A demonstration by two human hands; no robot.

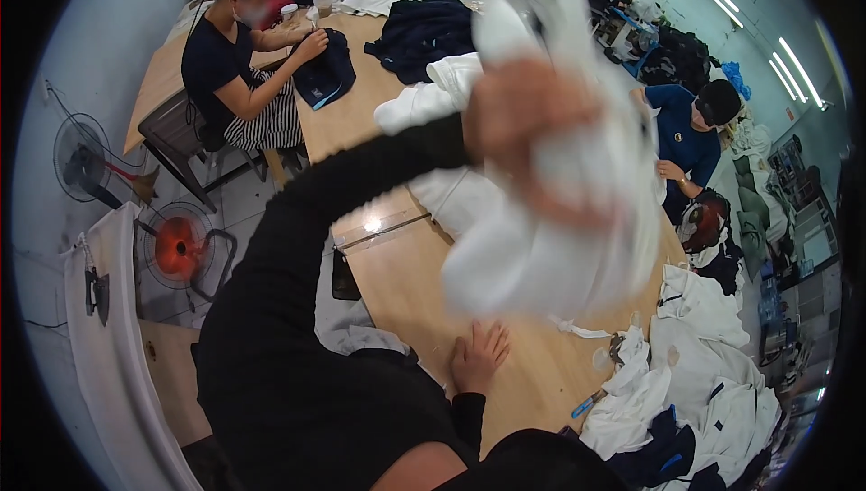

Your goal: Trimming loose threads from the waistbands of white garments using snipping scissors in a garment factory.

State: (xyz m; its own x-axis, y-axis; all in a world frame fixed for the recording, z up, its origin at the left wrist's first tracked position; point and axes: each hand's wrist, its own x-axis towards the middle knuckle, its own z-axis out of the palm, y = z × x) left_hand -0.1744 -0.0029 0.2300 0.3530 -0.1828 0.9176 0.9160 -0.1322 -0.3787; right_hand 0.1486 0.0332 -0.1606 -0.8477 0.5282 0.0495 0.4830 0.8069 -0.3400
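Observation:
My left hand (532, 112) is raised over the table, smeared by motion, its fingers closed round a bunched white cloth (541, 265). The cloth hangs and flares around the hand, too blurred to tell what garment it is. Lower down, my right hand (480, 357) lies palm down and open on the wooden tabletop (406, 283), fingers stretched out, holding nothing. Behind the raised cloth lies more white fabric (451, 189), partly hidden by my left arm and the cloth.
White garments (713, 356) pile up at the right, near a blue pen-like tool (588, 403). A dark garment (424, 35) lies farther back. At the far left a seated person (216, 67) handles dark cloth (325, 71); another person (690, 139) stands right. Fans (180, 249) stand left.

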